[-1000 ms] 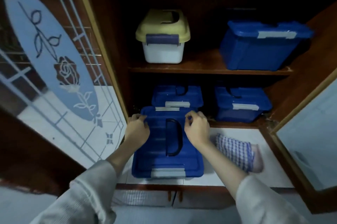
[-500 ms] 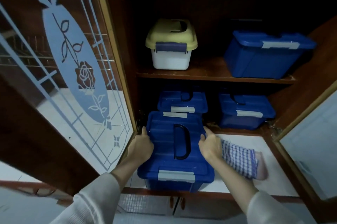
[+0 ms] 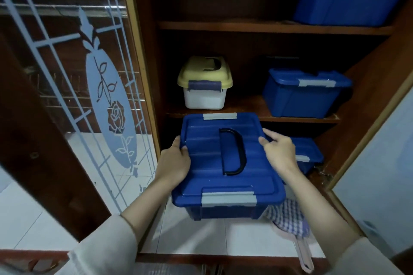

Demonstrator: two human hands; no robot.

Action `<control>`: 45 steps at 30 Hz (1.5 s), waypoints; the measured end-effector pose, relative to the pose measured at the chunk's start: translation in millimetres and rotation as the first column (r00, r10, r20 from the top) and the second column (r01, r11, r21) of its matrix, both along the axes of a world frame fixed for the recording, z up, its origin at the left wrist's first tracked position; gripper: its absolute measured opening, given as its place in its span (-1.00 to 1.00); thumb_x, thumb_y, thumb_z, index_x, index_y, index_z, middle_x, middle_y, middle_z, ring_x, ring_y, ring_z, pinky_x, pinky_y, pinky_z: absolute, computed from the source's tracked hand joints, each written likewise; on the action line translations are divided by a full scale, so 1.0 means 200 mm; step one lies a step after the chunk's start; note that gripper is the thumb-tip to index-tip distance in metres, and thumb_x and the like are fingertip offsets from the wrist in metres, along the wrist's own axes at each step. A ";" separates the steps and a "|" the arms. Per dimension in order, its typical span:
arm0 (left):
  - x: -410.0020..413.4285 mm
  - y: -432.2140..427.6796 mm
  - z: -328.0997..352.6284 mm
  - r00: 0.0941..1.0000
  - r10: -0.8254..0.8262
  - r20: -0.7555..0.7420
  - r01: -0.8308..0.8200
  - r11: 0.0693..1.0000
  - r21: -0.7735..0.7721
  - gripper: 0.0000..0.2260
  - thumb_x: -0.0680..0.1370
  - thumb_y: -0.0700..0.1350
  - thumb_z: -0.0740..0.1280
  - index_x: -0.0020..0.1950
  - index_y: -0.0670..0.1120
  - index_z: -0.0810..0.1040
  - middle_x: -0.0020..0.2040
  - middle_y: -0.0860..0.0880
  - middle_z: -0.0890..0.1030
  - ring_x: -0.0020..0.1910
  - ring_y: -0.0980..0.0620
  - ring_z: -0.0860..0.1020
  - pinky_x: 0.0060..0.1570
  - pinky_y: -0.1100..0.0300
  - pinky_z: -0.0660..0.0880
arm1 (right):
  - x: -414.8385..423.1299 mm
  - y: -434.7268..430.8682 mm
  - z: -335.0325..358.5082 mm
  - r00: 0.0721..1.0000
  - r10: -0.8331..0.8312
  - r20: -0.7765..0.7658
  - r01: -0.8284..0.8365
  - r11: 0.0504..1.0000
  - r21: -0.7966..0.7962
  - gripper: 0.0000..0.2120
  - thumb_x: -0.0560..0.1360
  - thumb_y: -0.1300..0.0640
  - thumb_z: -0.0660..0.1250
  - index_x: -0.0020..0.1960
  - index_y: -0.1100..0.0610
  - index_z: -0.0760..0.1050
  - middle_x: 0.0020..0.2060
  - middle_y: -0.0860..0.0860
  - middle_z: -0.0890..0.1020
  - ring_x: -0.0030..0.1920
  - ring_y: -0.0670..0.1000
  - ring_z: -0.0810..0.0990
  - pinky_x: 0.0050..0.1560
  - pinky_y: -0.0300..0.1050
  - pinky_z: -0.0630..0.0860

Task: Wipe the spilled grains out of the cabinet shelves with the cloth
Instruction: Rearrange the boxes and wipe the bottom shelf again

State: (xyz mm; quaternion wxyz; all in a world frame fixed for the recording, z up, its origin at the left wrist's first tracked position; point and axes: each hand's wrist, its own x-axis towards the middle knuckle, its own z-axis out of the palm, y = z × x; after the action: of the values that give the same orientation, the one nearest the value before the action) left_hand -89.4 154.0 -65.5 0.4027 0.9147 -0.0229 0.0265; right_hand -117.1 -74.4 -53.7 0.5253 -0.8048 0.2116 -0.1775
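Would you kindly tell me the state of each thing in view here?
Held blue box, lid latched shut.
Left hand, grips the box's left edge.
Right hand, grips the box's right edge.
Cloth, lying untouched on the counter.
Cabinet door, open.
Yellow-lidded box, latched shut.

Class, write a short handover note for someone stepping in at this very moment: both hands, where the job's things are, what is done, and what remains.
Left hand: holds the left rim of the blue box.
Right hand: holds its right rim. The box looks lifted off the tiled counter.
Checked cloth: lies on the counter to the right of the box, with no hand on it.
Done: no wiping shows.
Left: probably set the box aside, pick up the cloth and wipe the shelves.
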 end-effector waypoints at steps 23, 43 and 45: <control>0.02 -0.07 1.15 0.955 0.128 0.270 0.138 0.612 -0.779 -0.85 0.57 -0.11 0.25 -0.08 -0.11 0.58 -0.17 -0.02 0.58 -0.26 0.07 0.52 -0.45 0.39 0.41 | 0.04 -0.08 1.17 0.873 0.001 0.487 -0.022 0.999 0.038 -0.85 0.51 0.14 0.35 -0.02 0.19 0.65 -0.20 -0.11 0.62 -0.10 -0.11 0.58 0.03 -0.21 0.47; 0.39 -0.18 1.14 0.613 0.076 0.787 0.410 0.820 -0.399 -0.47 0.35 0.03 0.50 0.21 0.17 0.32 0.15 0.38 0.38 0.21 0.27 0.41 0.21 0.03 0.46 | 0.55 -0.15 1.63 0.938 0.020 0.347 -0.154 0.920 0.362 -0.93 0.51 0.23 0.31 -0.11 0.25 0.51 -0.22 0.06 0.56 -0.30 0.04 0.53 -0.56 -0.31 0.46; 0.42 -0.19 1.18 0.625 0.096 0.775 0.408 0.806 -0.429 -0.49 0.38 -0.04 0.48 0.22 0.12 0.32 0.12 0.36 0.38 0.13 0.31 0.42 0.16 0.09 0.48 | 0.58 -0.18 1.62 0.921 0.047 0.386 -0.217 0.886 0.410 -0.88 0.50 0.20 0.31 -0.17 0.25 0.49 -0.22 0.07 0.56 -0.29 0.00 0.51 -0.38 -0.22 0.52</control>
State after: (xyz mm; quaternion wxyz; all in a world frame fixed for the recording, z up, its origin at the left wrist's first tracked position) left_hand -5.4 115.7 171.5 0.6075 0.6452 -0.2657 0.3794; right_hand -1.5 -110.4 270.2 0.7363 -0.6286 0.0888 -0.2342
